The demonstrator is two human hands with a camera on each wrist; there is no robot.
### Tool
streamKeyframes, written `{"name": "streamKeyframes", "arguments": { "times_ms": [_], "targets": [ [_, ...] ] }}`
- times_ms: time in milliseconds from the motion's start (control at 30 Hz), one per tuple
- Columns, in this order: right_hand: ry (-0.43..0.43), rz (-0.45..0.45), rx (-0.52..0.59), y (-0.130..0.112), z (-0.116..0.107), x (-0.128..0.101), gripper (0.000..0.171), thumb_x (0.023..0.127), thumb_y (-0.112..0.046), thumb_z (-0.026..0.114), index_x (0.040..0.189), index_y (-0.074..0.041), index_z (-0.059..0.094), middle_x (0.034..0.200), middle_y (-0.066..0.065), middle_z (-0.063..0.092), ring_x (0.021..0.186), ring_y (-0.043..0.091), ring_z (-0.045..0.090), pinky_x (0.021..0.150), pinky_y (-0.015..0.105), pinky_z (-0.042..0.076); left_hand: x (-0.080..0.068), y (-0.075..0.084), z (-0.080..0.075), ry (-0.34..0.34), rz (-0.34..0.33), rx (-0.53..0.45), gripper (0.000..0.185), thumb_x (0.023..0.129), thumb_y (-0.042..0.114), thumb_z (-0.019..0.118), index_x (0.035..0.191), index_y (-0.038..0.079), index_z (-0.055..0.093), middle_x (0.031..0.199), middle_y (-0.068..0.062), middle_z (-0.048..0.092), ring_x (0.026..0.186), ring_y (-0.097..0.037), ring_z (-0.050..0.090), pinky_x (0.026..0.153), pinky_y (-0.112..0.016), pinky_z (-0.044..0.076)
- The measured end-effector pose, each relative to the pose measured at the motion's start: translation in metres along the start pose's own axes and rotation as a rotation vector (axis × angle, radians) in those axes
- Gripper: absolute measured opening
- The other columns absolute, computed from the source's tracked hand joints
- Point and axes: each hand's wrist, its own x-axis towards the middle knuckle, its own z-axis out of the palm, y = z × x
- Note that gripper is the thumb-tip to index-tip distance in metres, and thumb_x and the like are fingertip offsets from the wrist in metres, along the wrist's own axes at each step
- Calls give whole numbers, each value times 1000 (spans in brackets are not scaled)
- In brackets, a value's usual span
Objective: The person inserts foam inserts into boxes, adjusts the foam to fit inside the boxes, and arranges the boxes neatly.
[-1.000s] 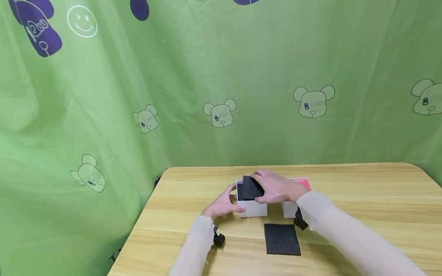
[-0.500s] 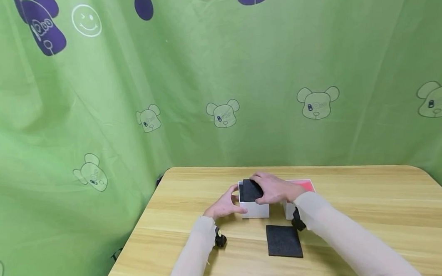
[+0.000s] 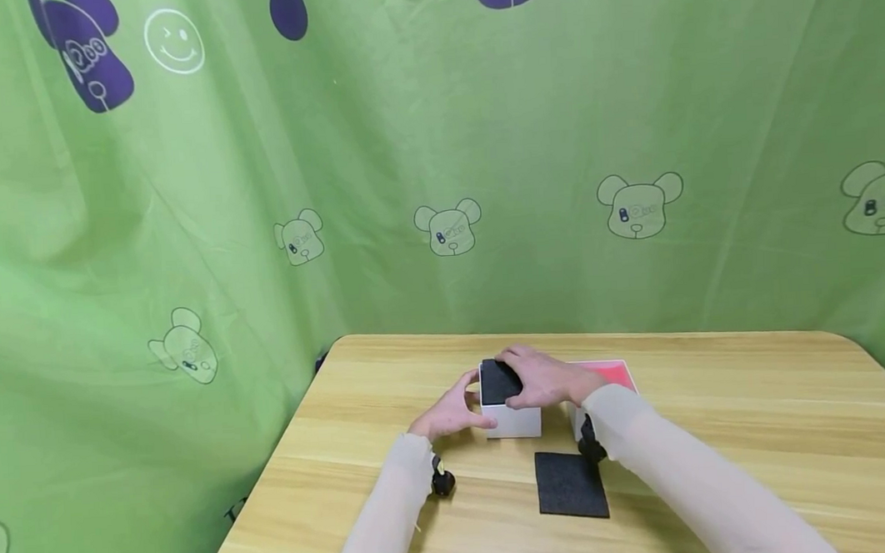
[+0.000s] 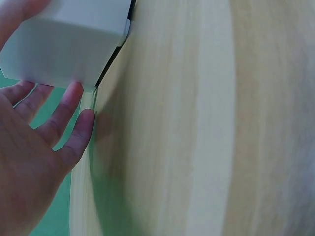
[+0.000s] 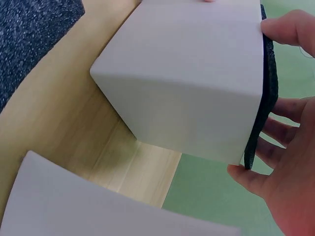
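Black foam-like pad [image 3: 496, 382], one: at the open top of a white box [image 3: 513, 421], between my hands.
Right hand [image 3: 544, 380]: half-spread over the pad, pinching it, thumb at the near edge, fingers at the far. Left hand [image 3: 450, 411]: curved about the box's left side, gripping, thumb on the near wall. Pad bowed, slightly proud of the rim; judged light, soft, not slippery, hard to break, best taken by opposite edges. Also: second black pad [image 3: 571, 485], flat on the counter [image 3: 756, 394], nearer me than either hand; pink-lined white box [image 5: 93, 201], by my right wrist.
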Motion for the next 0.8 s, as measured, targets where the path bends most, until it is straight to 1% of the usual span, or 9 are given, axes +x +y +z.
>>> {"name": "streamKeyframes", "arguments": {
  "times_ms": [300, 433, 600, 700, 800],
  "targets": [
    [-27, 59, 69, -2, 4, -3, 71, 77, -34, 71, 135, -2, 44, 129, 13, 46, 101, 22, 50, 83, 38, 45, -1, 1, 0, -7, 2, 2, 95, 76, 11, 79, 150, 15, 19, 148, -5, 31, 116, -19, 51, 86, -31, 47],
    [-34, 88, 101, 0, 8, -6, 71, 82, -39, 69, 137, -5, 42, 133, 12, 44, 106, 23, 50, 85, 41, 45, -1, -1, 1, -3, 0, 1, 95, 75, 11, 79, 150, 15, 19, 147, -5, 32, 116, -19, 51, 87, -30, 47],
    [-28, 77, 104, 4, 12, -8, 70, 89, -42, 61, 141, -3, 38, 141, 16, 39, 119, 31, 46, 95, 46, 41, -2, 2, 1, 3, 0, 7, 95, 75, 10, 78, 150, 16, 20, 148, -4, 31, 117, -20, 50, 88, -31, 47],
    [-39, 52, 94, 4, 12, -8, 69, 92, -39, 58, 143, 0, 35, 144, 20, 36, 127, 35, 40, 102, 50, 35, -2, 3, 1, 6, 2, 17, 94, 76, 11, 78, 149, 16, 20, 148, -4, 30, 119, -21, 49, 89, -31, 47],
    [-49, 23, 89, 4, 12, -8, 66, 94, -37, 55, 143, 2, 34, 146, 21, 34, 130, 37, 36, 105, 54, 29, -2, 3, 1, 6, 3, 31, 94, 76, 12, 79, 149, 15, 20, 149, -6, 29, 119, -22, 48, 88, -32, 47]
  ]
}}
